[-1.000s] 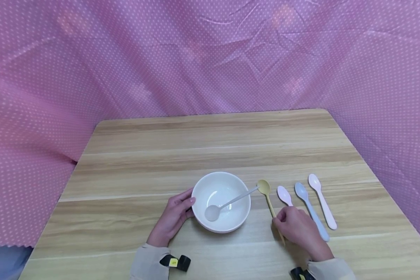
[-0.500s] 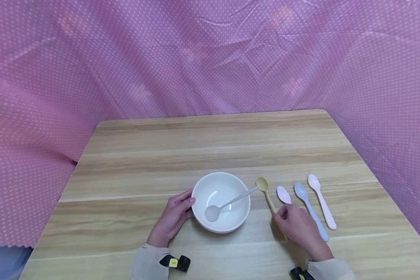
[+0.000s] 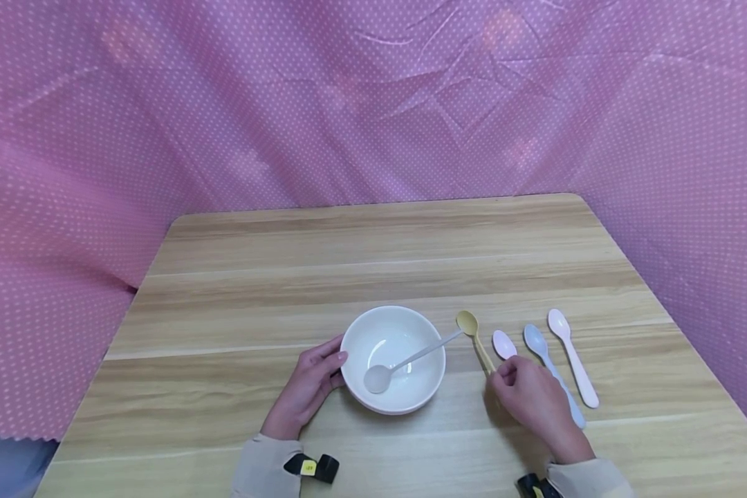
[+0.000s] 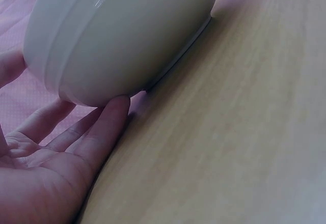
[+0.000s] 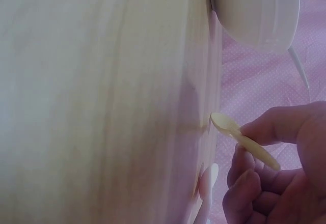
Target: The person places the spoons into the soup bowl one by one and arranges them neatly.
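Yellow spoon (image 3: 476, 340) is pinched by the right hand (image 3: 531, 404) above the worktop (image 3: 373, 263); the white bowl (image 3: 393, 360) is touched by straight left-hand (image 3: 306, 393) fingers.

Left hand (image 4: 46, 168) lies open, fingertips (image 4: 116, 107) touching the underside of the white bowl (image 4: 122, 30) on the wooden table (image 4: 229, 132).

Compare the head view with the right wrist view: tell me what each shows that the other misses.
Head only: the left hand against the white bowl, the grey spoon head inside it, the blue spoon and outer pink spoon.

Right wrist only: fingertips pinching the yellow spoon close up.

Both: the right hand, yellow spoon, bowl, wooden table.
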